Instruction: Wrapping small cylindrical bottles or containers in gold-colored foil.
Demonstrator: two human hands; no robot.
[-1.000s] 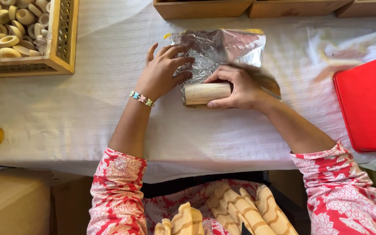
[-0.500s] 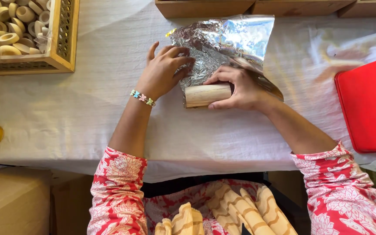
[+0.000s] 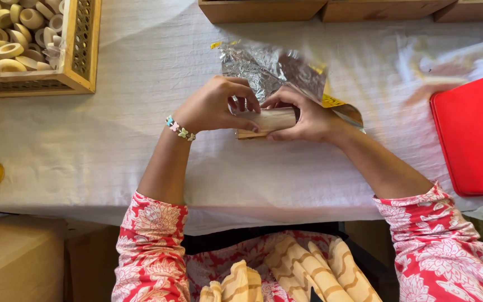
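With my left hand (image 3: 216,106) and right hand (image 3: 303,114) pinching the pale roll (image 3: 272,119), the crinkled foil sheet (image 3: 264,70) may tear if I tug unevenly.

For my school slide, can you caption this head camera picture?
Two hands, left hand and right hand, grip a pale roll over crinkled foil.

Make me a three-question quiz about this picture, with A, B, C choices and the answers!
1. Where is the wooden tray of pale rings?
A. top left
B. bottom right
C. centre

2. What colour is the box at the right edge?
A. blue
B. red
C. green

3. How is the pale roll held?
A. lying untouched
B. by one hand
C. by both hands

Answers:
1 A: the wooden tray sits at the table's top-left corner.
2 B: the box is red.
3 C: left hand and right hand both grasp the pale roll beside the silver foil.
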